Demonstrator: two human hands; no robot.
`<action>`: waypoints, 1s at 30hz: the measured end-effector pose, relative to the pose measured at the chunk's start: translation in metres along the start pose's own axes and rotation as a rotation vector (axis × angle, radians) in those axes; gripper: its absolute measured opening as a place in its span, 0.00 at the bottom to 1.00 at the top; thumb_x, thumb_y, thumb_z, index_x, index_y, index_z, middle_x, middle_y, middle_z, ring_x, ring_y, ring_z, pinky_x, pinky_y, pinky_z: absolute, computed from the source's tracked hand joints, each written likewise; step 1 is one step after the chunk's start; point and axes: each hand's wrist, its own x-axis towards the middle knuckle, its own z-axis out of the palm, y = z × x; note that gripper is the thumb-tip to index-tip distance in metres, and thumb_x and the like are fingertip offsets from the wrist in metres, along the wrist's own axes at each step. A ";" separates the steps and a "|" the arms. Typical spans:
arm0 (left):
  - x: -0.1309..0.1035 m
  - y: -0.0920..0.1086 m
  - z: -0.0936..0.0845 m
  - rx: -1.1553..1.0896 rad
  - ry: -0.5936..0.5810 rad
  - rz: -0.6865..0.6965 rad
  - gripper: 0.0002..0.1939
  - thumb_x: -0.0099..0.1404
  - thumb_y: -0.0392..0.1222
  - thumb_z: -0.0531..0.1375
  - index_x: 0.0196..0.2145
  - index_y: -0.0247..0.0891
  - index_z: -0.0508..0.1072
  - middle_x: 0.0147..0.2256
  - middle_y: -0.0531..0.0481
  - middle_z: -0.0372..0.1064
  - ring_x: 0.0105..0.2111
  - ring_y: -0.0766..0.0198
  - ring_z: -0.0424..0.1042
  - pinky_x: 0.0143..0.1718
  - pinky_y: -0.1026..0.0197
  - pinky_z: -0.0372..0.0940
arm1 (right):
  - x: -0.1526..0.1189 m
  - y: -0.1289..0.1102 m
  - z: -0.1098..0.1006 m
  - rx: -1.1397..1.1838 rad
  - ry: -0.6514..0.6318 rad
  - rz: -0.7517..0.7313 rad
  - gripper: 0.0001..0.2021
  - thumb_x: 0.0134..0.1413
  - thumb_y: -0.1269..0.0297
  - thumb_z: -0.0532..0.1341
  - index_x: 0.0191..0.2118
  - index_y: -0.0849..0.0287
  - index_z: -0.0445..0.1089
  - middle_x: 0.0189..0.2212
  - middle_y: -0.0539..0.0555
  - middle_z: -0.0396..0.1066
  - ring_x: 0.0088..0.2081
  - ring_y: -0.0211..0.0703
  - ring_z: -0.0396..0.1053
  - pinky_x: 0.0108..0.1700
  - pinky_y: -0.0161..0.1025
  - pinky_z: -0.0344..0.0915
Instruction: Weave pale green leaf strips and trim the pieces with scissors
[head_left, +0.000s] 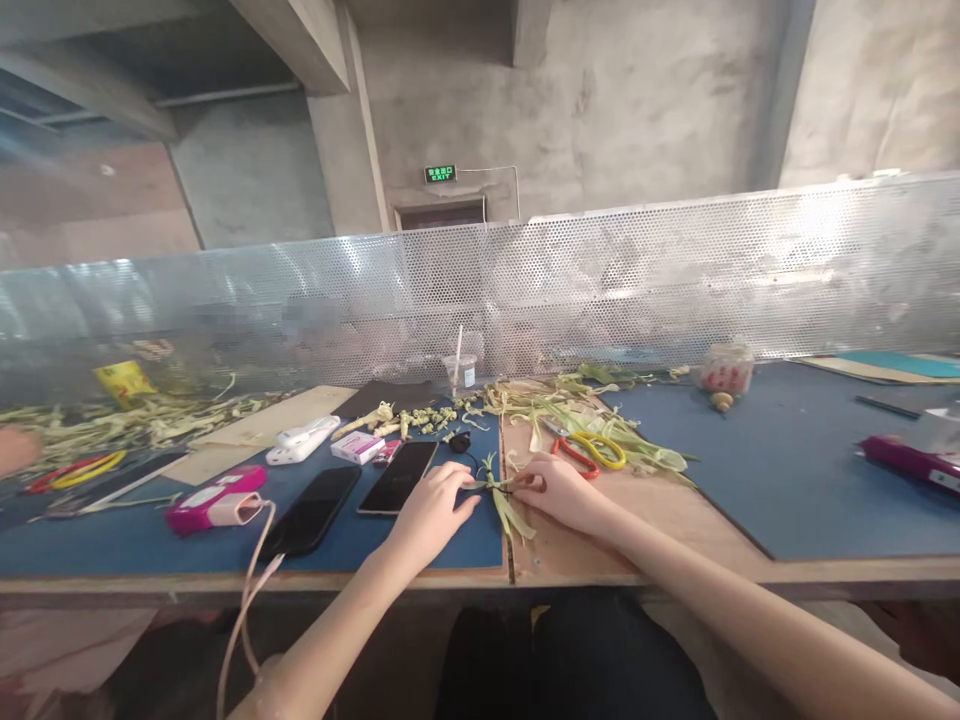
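Above the doorway in the concrete wall, a lit green sign is showing "EXIT" beneath the Chinese characters 安全出口, while the label on the plastic cup is appearing too small to read.

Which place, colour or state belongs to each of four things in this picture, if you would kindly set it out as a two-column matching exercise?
Things
1. Leafy bundle
2. Exit sign
3. Packet at the far left
4. Plastic cup

Matches
A. Bright yellow
B. A straw stands in it
C. Between the left hand and the right hand
D. Glowing green, above the doorway

Pairs: 1-C, 2-D, 3-A, 4-B.
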 end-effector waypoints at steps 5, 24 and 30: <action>0.004 0.001 -0.002 -0.030 -0.012 0.029 0.10 0.57 0.43 0.55 0.36 0.41 0.72 0.41 0.49 0.67 0.41 0.59 0.65 0.44 0.57 0.59 | 0.005 -0.001 0.007 -0.026 -0.001 -0.063 0.07 0.47 0.63 0.59 0.29 0.56 0.73 0.30 0.52 0.66 0.34 0.39 0.64 0.37 0.34 0.60; 0.051 0.024 -0.050 -0.863 0.019 -0.163 0.12 0.57 0.48 0.55 0.34 0.36 0.68 0.32 0.49 0.70 0.35 0.63 0.70 0.40 0.58 0.62 | 0.018 -0.039 -0.056 0.396 0.095 -0.110 0.08 0.51 0.61 0.54 0.28 0.59 0.64 0.34 0.51 0.68 0.33 0.36 0.64 0.35 0.35 0.60; 0.057 0.038 -0.063 -1.027 0.038 -0.182 0.11 0.57 0.47 0.56 0.33 0.36 0.67 0.33 0.47 0.70 0.38 0.62 0.70 0.45 0.56 0.61 | 0.017 -0.050 -0.076 0.575 0.085 -0.092 0.10 0.50 0.57 0.55 0.29 0.58 0.67 0.40 0.53 0.69 0.41 0.40 0.65 0.43 0.39 0.59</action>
